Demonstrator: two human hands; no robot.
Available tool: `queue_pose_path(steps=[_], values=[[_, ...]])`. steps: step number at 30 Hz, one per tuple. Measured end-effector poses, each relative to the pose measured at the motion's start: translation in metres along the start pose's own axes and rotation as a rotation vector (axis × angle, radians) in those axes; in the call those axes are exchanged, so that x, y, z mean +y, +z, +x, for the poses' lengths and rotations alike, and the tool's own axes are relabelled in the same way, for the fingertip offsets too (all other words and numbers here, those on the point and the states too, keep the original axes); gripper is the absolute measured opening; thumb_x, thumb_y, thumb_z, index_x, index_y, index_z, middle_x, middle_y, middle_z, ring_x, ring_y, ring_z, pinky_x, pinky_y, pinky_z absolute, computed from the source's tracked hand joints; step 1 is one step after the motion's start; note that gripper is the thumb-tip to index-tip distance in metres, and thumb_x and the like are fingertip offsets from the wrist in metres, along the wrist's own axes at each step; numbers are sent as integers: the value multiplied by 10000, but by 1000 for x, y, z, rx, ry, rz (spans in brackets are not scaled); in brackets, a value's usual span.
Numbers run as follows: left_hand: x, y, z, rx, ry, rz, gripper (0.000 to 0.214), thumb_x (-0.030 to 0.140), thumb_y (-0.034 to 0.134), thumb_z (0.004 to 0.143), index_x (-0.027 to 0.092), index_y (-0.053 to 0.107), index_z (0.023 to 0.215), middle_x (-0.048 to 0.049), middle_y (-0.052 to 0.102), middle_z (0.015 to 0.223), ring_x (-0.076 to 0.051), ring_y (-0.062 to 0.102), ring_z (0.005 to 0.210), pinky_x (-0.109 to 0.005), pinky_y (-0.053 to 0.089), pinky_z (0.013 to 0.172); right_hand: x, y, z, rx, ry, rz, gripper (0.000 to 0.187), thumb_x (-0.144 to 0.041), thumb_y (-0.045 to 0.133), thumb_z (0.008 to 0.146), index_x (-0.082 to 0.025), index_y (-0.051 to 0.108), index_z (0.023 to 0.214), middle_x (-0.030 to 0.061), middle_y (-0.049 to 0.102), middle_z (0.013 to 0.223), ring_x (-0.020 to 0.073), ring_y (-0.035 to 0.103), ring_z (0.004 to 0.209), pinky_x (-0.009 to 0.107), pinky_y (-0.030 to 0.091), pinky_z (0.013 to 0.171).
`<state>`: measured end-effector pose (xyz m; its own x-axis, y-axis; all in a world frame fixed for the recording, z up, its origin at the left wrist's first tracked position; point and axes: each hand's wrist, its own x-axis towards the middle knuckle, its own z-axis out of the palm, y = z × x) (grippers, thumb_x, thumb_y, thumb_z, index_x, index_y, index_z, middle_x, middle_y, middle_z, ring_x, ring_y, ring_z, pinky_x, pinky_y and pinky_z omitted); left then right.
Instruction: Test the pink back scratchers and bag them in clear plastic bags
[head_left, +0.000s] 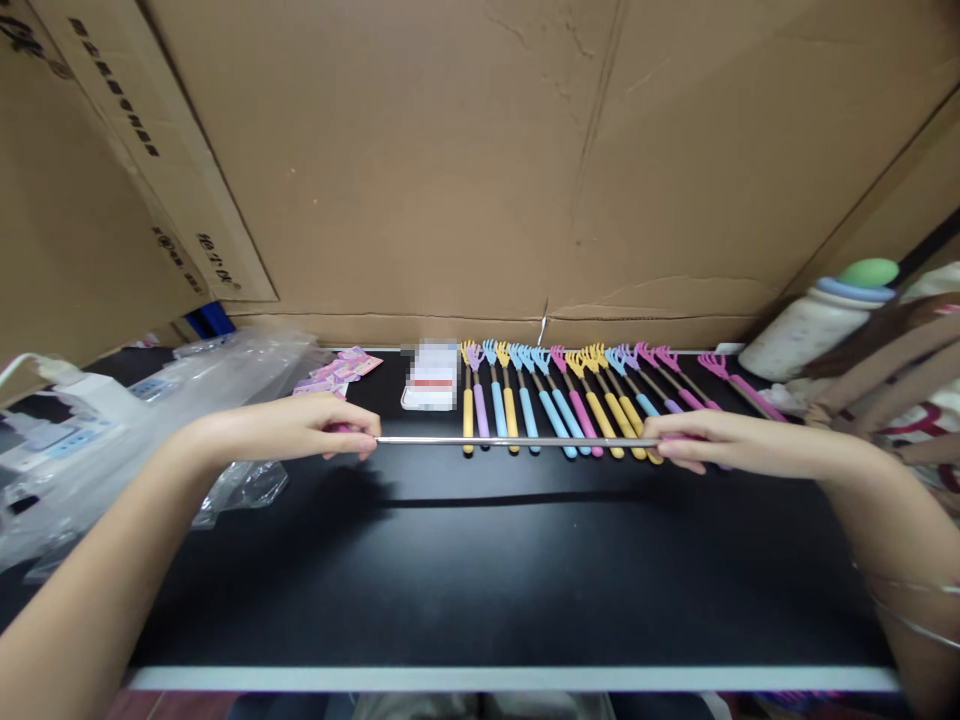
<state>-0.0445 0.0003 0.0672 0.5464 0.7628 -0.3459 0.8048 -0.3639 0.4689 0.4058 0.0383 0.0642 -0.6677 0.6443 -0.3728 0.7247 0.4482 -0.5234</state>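
A back scratcher [510,441] with a thin metal rod is stretched level between my hands above the black table, casting a shadow below. My left hand [319,428] is closed around its left end, where a bit of pink shows. The other end, also pink, is gripped by my right hand [720,440]; both ends are mostly covered by fingers. Behind the rod lies a row of several back scratchers [529,405] in yellow, blue, purple and pink, claws pointing away from me. One pink back scratcher [742,387] lies at the row's right end.
Clear plastic bags [247,370] and a white power strip [82,425] are at left. Pink and purple cards [341,370] lie near a blurred white card [431,378]. A white bottle [810,325] stands tilted at right. Cardboard [420,150] walls the back.
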Motion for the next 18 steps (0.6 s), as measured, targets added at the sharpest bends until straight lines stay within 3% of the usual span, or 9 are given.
queue_pose_path(steps=[5, 11, 18], values=[[-9, -5, -3, 17, 1, -50, 319, 435, 435, 875, 173, 555, 739, 10, 492, 714, -121, 432, 686, -184, 347, 618, 7, -9, -12, -8, 69, -16, 379, -509, 329, 934, -197, 531, 862, -3, 438, 721, 139, 437, 674, 273, 380, 657], [-13, -9, -5, 19, -40, -12, 359, 479, 411, 883, 179, 546, 741, 10, 468, 722, -128, 418, 695, -197, 330, 625, 21, -16, -23, -1, 201, 10, 406, -561, 318, 917, -219, 536, 921, 9, 489, 755, 141, 479, 685, 221, 377, 518], [-24, -16, -16, 29, -126, 8, 373, 492, 375, 900, 176, 537, 788, 14, 464, 770, -130, 414, 744, -194, 314, 655, 42, -26, -34, 26, 183, 28, 416, -556, 344, 912, -207, 567, 873, 18, 560, 796, 129, 503, 646, 271, 430, 676]])
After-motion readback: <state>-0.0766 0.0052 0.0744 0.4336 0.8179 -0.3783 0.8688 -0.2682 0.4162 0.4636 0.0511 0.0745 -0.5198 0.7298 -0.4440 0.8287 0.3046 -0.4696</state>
